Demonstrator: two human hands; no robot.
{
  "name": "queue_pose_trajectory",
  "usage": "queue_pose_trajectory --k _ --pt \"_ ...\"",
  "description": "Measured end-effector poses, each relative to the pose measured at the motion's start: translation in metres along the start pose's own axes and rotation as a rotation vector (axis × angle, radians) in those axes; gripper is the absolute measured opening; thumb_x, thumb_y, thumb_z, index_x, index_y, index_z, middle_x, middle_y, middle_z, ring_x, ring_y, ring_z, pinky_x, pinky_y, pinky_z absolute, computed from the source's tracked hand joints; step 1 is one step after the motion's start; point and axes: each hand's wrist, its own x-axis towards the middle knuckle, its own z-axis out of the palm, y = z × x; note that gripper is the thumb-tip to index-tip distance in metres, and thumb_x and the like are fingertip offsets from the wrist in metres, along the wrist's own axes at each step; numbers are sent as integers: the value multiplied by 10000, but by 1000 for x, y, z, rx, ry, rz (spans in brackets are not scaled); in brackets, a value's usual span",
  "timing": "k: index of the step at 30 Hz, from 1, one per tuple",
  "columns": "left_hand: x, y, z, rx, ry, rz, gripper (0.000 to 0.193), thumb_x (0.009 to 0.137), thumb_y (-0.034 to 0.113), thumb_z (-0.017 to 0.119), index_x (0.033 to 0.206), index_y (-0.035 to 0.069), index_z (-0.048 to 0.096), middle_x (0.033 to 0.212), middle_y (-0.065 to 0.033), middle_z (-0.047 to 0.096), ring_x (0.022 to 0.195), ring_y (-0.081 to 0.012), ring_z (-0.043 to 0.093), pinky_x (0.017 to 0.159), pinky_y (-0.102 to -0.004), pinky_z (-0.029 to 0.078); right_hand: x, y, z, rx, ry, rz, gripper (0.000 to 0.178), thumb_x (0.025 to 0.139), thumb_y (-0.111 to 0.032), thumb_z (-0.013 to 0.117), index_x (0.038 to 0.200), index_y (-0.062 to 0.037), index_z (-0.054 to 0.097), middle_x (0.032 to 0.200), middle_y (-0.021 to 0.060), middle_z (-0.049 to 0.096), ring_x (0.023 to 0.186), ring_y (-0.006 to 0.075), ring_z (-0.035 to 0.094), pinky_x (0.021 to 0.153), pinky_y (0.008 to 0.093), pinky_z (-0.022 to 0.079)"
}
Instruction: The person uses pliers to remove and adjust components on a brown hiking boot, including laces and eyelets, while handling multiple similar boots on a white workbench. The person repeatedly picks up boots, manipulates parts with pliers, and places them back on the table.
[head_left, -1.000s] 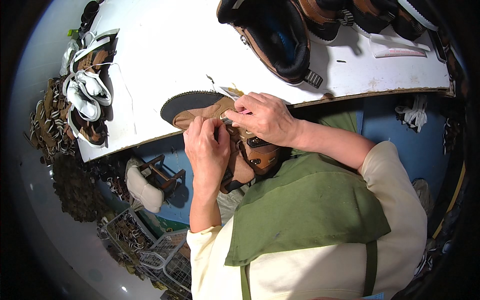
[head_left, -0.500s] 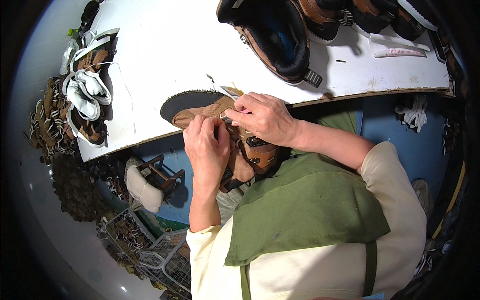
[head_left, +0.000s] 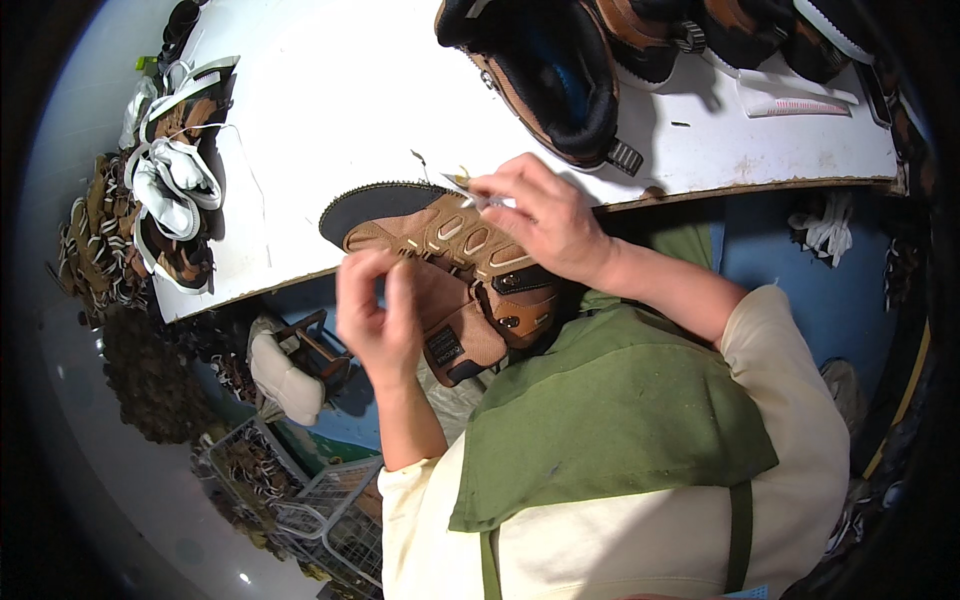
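A brown shoe upper [head_left: 470, 270] with a black toe lies on its side across the table's front edge, its tongue and a dark label facing up. My left hand [head_left: 378, 310] is raised at its left side, thumb and forefinger pinched together; anything between them is too small to make out. My right hand [head_left: 550, 215] is above the shoe's far edge, fingers closed round a small pointed white-and-silver tool [head_left: 490, 201]. The tool's tip points left, over the toe's stitched edge, and its exact kind is unclear.
Beyond my right hand stands a brown-and-black boot upper [head_left: 545, 85], with more uppers [head_left: 650, 40] to its right. Shoe parts with white linings [head_left: 178, 185] sit at the table's left end. Below are a padded stool [head_left: 285, 375] and wire baskets [head_left: 335, 520].
My left hand has come off the shoe, moving left and toward me. My right hand has lifted slightly away and rotated, baring the eyelet area and the tool.
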Motion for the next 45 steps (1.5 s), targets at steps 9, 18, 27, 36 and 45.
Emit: queue_pose_trajectory --k 9,18,27,36,45 --pt "-70 -78 -56 -481 342 -366 129 927 59 538 806 16 540 821 -37 528 704 -114 477 766 -289 464 -3 -4 -6 4 -184 253 550 745 -370 786 1095 -12 558 962 124 558 857 254 613 755 363 500" --pt "-117 -94 -20 -293 -286 -670 463 829 87 661 1264 -4 532 1142 -69 629 1011 -159 600 897 -289 467 2 0 4 -194 -184 135 157 797 -131 655 867 -2 598 754 154 622 659 314 643 598 386 517" --pt "-98 -74 17 -931 -156 -864 475 906 108 582 1353 16 450 1260 -78 574 1083 -191 583 933 -322 474 3 -4 -2 37 -208 336 140 907 -142 571 898 -7 532 676 155 598 587 282 610 551 371 466" --pt "-64 -69 12 -993 187 -586 470 925 130 561 1366 27 434 1282 -82 555 1097 -193 574 925 -321 482 43 -34 3 380 -116 288 188 954 -147 553 869 11 498 682 23 456 648 84 392 580 258 385" --pt "-34 -72 4 -1024 187 -465 465 944 152 539 1379 39 417 1303 -86 536 1112 -196 566 917 -320 490 78 -59 19 496 -46 284 189 947 -148 561 860 17 531 674 6 485 645 73 420 583 260 396"
